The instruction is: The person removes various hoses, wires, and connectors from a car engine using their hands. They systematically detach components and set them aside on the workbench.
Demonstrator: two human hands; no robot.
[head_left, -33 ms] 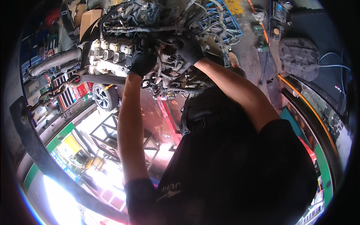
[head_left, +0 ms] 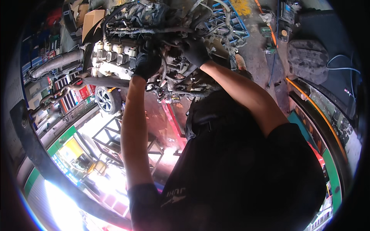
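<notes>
Black-gloved left hand (head_left: 148,61), eleven o'clock, and right hand (head_left: 195,52), twelve, reach into the grimy grey metal engine (head_left: 174,63), openness, grip, can't tell!

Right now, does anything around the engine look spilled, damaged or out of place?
Yes: a bright yellow patch on the grey floor beside the blue crate, near the picture's top edge. Its colour contrasts with the drab surface, like spilled material, but I cannot tell what it is.

My bare forearms (head_left: 135,123) stretch forward, gloved left hand (head_left: 148,64) near gloved right hand (head_left: 195,52), grip too dark to tell!
</notes>
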